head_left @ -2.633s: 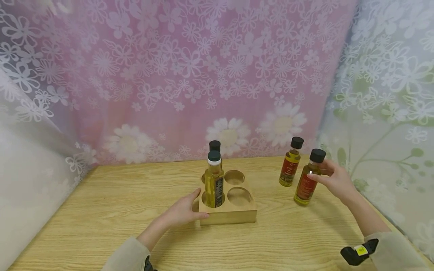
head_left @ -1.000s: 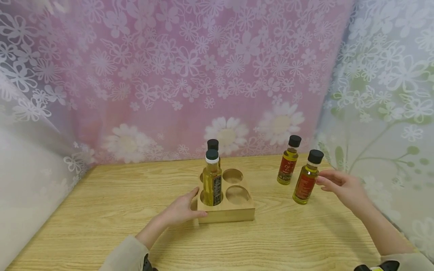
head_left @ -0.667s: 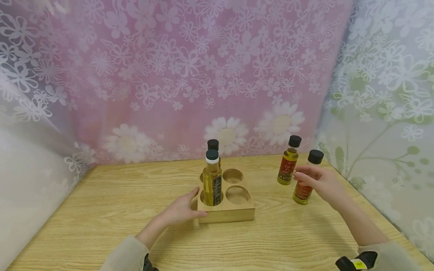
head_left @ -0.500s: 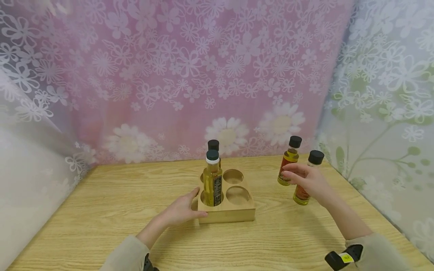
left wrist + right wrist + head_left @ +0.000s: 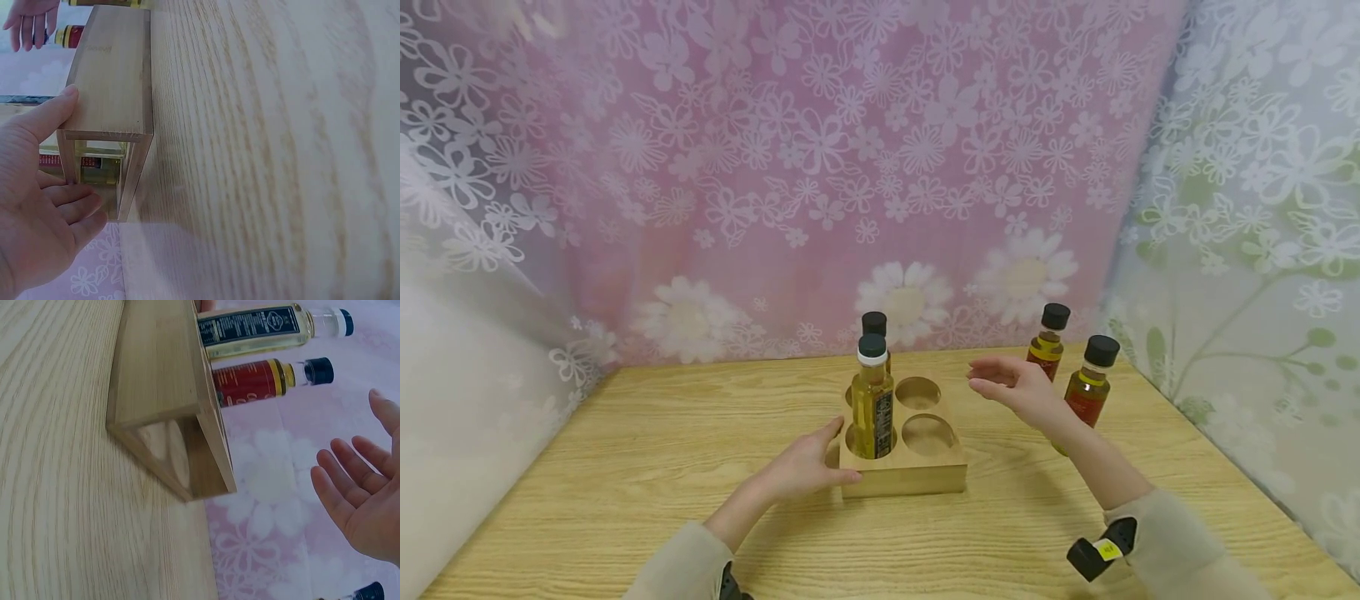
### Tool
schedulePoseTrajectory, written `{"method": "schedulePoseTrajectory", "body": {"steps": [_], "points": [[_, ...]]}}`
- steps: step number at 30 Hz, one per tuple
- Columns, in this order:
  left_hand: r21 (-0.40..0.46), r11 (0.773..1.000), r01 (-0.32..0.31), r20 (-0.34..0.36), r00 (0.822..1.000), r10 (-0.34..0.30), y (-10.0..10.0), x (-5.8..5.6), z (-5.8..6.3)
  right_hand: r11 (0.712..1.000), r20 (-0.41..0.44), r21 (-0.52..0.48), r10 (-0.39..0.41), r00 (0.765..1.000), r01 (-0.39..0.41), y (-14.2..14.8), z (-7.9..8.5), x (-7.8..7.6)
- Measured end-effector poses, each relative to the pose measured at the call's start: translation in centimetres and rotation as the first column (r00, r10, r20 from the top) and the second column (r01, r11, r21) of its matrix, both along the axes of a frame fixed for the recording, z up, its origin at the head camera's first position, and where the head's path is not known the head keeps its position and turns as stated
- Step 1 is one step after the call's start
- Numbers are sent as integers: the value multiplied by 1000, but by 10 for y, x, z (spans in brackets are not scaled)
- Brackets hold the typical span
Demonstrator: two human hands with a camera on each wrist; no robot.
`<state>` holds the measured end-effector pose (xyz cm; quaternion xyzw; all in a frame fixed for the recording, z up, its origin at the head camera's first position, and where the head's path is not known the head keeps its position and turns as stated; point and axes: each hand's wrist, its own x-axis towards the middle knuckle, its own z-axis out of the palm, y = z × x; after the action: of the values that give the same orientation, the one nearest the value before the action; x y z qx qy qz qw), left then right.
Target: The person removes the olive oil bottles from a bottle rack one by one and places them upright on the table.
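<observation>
The fingers of the left hand grip the left end of a pale wooden box-shaped rack with four round holes, while those of the right hand are parted, gently bent and holding nothing.

The rack sits on the wood-grained table. In its front left hole stands a clear bottle of yellow oil with a dark label and a dark green, white-collared cap; in the rear left hole, a red-labelled bottle with a black cap. Well to the right stand two more black-capped, red-labelled oil bottles, one farther back, one nearer.

The likeliest mishap, I judge, is the right forearm knocking the nearer bottle if it swings back carelessly, since it crosses that bottle in the head view; contact cannot be told. A sharp tug by the left hand could also rock both racked bottles.

The left thumb lies at the front corner, the other fingers along the open side. The right hand hangs above the table between rack and loose bottles, fingertips towards the rack, forearm slanting up from the lower right.
</observation>
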<state>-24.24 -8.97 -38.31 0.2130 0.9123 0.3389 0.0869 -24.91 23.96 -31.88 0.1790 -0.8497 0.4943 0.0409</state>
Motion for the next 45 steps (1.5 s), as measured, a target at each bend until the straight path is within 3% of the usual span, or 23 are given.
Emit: {"method": "schedulePoseTrajectory", "body": {"steps": [10,18,29,37,45], "points": [[8,1000,7,-4,1000,-7,-1,0,0,994,-32,-52,94,995,-96,-34,-1,-6],[8,1000,6,2,1000,-6,-1,0,0,992,-59,-63,102,993,-106,-57,-1,-7],[7,1000,11,-10,1000,-11,-1,-1,0,982,-9,-129,136,991,-136,-82,-4,-12],[4,1000,14,-6,1000,-14,-2,-2,-1,984,-45,-95,148,988,-152,-101,0,-10],[9,1000,17,4,1000,-17,-2,-2,0,983,-84,-102,146,986,-154,-111,-7,-16]]}}
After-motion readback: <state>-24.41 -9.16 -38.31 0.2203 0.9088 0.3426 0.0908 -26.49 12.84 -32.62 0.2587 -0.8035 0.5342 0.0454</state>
